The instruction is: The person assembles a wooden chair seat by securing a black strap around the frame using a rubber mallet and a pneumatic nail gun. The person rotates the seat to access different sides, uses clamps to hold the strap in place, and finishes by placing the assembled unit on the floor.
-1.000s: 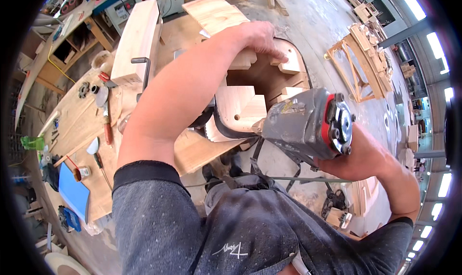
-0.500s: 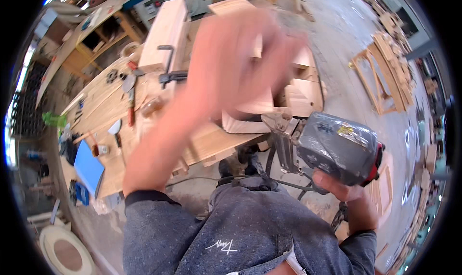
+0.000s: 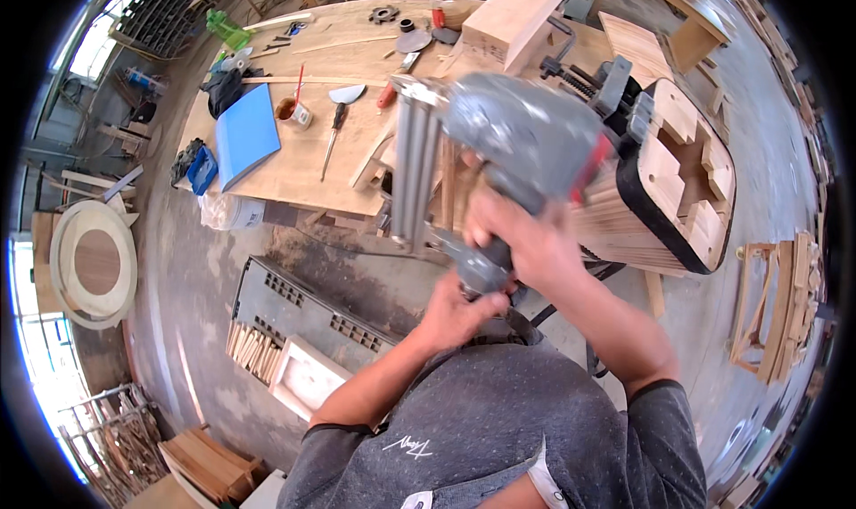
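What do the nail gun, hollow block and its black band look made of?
Nail gun: probably metal, grey and glossy, given its bright glints; blur leaves this open. Hollow block: wood, seemingly unvarnished, from its pale surface and grain. Black band: perhaps rubber or fabric, from its dull, dark surface.

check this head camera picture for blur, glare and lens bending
In the head view, the gray tool looks motion-blurred, with the right hand slightly soft; in the head view, the blue folder looks fairly crisp; also in the head view, the windows at far left wash out white and bow along the dark rim.
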`<state>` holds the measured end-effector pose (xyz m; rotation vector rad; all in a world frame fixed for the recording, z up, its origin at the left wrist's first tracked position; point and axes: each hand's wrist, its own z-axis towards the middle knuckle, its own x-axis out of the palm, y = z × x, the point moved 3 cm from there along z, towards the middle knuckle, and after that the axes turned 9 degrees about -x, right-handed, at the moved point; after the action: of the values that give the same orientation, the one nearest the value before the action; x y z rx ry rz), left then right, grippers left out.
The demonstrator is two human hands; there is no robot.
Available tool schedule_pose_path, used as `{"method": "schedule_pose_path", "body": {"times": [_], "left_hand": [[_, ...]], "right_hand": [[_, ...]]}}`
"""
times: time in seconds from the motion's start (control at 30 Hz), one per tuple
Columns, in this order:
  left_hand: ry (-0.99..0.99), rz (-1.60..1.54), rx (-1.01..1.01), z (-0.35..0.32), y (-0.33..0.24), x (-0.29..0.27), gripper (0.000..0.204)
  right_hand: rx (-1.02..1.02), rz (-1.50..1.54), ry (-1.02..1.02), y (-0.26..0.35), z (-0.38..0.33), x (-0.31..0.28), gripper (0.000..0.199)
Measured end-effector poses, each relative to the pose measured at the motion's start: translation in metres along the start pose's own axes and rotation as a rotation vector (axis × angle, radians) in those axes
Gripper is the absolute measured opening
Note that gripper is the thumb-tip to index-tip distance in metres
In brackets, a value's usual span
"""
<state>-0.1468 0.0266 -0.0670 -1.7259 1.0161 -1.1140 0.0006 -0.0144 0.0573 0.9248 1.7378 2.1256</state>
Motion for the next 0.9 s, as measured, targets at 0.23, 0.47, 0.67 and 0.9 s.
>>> {"method": "schedule_pose_path", "body": {"times": [0.23, 0.47, 0.67, 0.9], "left_hand": [[-0.543, 0.303, 0.000, -0.030, -0.022, -0.118, 0.041], [-0.687, 0.593, -0.065, -0.012, -0.014, -0.284, 0.027], [-0.679, 0.485, -0.221, 0.067, 0.020, -0.372, 0.015], [-0.691, 0.582, -0.392, 0.119, 0.071, -0.429, 0.025]], "right_hand": [[0.255, -0.384, 0.194, -0.093, 0.070, 0.036, 0.040], [0.102, -0.538, 0.478, -0.073, -0.001, 0.001, 0.052], [0.145, -0.677, 0.115, -0.043, -0.090, -0.079, 0.047], [0.061, -0.532, -0.433, 0.022, -0.163, -0.124, 0.036]]}}
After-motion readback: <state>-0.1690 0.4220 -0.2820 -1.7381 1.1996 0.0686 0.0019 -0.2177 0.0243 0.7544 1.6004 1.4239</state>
